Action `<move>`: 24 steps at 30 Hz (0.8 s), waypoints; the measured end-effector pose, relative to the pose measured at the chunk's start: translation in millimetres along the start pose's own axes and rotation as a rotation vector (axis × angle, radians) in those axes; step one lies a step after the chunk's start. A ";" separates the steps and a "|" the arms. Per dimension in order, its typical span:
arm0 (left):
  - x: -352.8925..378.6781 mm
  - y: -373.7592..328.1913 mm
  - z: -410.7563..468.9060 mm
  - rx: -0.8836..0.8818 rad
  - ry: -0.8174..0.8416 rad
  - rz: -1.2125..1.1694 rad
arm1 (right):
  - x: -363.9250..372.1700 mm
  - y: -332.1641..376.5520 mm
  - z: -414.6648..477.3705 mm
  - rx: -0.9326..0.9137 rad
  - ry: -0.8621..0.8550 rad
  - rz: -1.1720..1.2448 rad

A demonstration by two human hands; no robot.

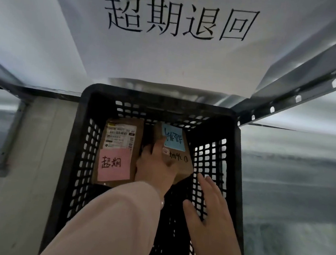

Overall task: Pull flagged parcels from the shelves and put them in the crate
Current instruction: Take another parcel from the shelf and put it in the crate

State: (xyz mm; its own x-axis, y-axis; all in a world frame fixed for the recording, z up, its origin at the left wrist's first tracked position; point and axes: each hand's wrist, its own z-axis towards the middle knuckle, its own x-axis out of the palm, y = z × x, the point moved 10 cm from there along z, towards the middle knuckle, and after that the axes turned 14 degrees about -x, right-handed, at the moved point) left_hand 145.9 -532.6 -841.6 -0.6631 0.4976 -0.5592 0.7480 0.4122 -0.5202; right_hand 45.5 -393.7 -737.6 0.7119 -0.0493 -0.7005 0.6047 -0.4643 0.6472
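Note:
A black slotted crate (241, 164) fills the middle of the head view. Inside at its left lies a brown parcel (135, 129) with a shipping label and a pink note. My left hand (155, 166) reaches down into the crate and grips a second brown parcel (182, 161) that bears a blue note; the parcel is tilted near the right wall. My right hand (213, 213) hovers with fingers spread just inside the crate's right wall, below that parcel, holding nothing.
A white sheet (172, 53) with large handwritten characters hangs behind the crate. A metal shelf rail (308, 81) with holes runs up to the right. A pale wall panel (31, 163) stands left of the crate; grey floor lies to the right.

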 end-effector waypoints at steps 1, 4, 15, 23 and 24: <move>2.6 0.4 2.8 0.003 -0.019 0.030 | 1.2 -1.3 0.0 -0.011 0.004 -0.003; 11.0 6.9 7.1 0.022 -0.033 0.102 | 1.6 -2.8 -2.3 -0.036 0.010 -0.013; -38.5 -10.9 -45.3 0.265 -0.005 0.249 | -18.5 18.6 -21.8 -0.050 0.085 -0.276; -151.7 -47.6 -188.6 0.590 -0.335 0.470 | -78.2 105.0 -63.1 -0.249 0.072 -0.540; -163.6 -51.4 -206.2 0.606 -0.369 0.474 | -85.6 116.8 -70.5 -0.283 0.063 -0.553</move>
State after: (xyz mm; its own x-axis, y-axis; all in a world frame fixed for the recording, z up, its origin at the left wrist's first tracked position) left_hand 221.7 -477.8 -590.2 -0.3292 0.1903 -0.9249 0.8742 -0.3089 -0.3748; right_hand 80.3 -381.3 -580.8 0.2806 0.1876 -0.9413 0.9549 -0.1538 0.2540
